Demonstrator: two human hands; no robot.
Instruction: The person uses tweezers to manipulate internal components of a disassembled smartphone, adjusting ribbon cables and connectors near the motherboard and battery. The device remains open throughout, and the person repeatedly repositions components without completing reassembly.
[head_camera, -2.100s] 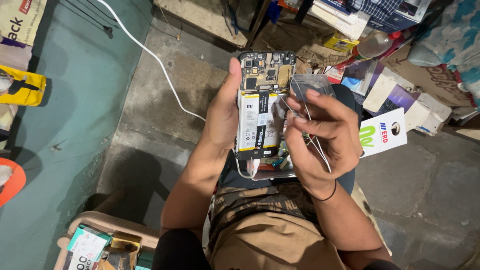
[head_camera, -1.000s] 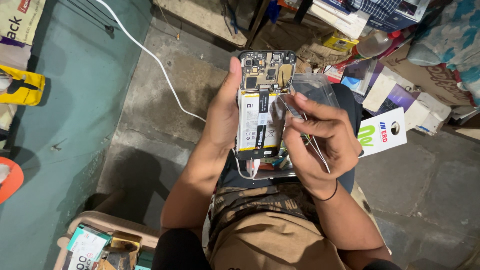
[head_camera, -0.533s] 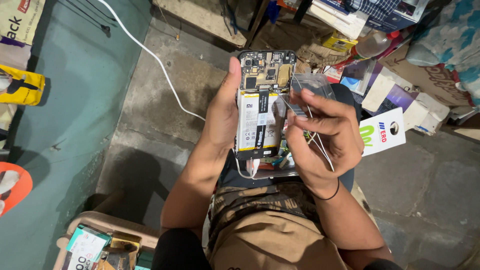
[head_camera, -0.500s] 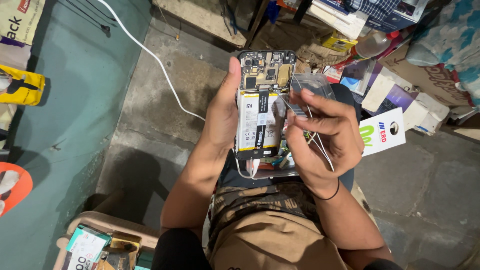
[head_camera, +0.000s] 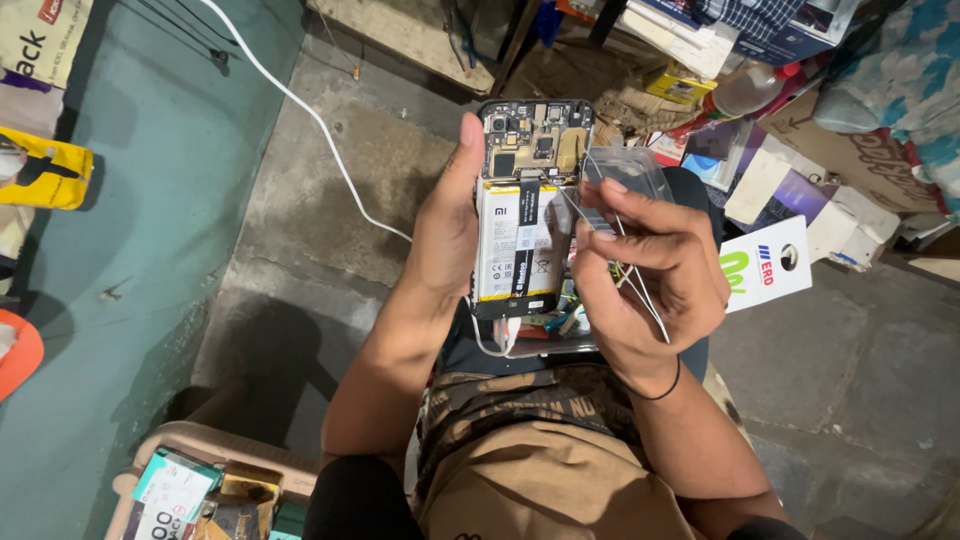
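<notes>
Black-framed and stripped of its back cover, the opened smartphone (head_camera: 524, 205) stood upright in the head view, its circuit board at the top and a white battery with a black strip down the middle below. The left hand (head_camera: 445, 230) was wrapped around the phone's left edge, thumb lying up along the frame, gripping it firmly above the lap. The right hand (head_camera: 640, 275) sat just beside the phone's right edge, fingers curled narrow and pinched on a pair of thin metal tweezers (head_camera: 615, 250), whose tips reached toward the battery's upper right corner. A clear plastic lid (head_camera: 630, 170) showed behind those fingers. A white cable (head_camera: 320, 125) trailed across the grey concrete floor (head_camera: 330, 220) to the left. A white card with green and blue print (head_camera: 765, 265) lay to the right, near stacked cardboard boxes (head_camera: 800, 195).
</notes>
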